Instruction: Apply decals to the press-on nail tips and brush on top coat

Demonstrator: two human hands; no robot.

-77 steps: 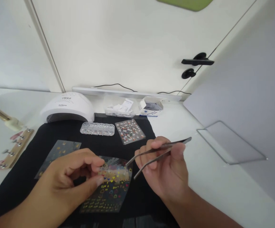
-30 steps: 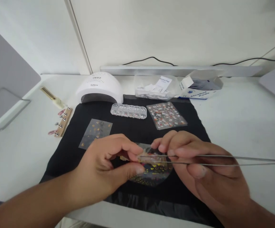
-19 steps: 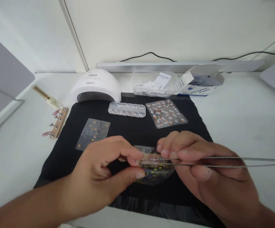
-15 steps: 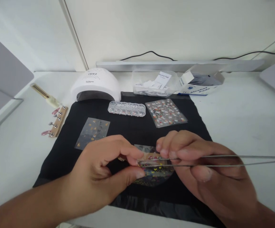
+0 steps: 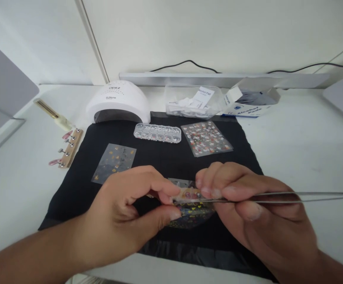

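My right hand (image 5: 257,205) is closed on long metal tweezers (image 5: 278,197), whose two arms lie close together and point left. The tweezer tips reach the fingertips of my left hand (image 5: 135,209), where thumb and index finger pinch something too small to make out. Below and between the hands lies a clear sticker sheet with yellow hearts (image 5: 193,219) on the black mat (image 5: 159,157). A small wooden strip with pink and metal bits (image 5: 189,194) shows just behind the tweezers, partly hidden by my fingers.
At the back stand a white lamp (image 5: 118,100), a clear tub of alcohol pads (image 5: 193,102) and an open box (image 5: 251,102). The mat also holds a bead case (image 5: 157,133) and sticker sheets (image 5: 207,138) (image 5: 115,159). A wooden holder (image 5: 70,150) lies left.
The tweezers have been squeezed, so their arms are now nearly together near the tips. Both hands remain in almost the same place.
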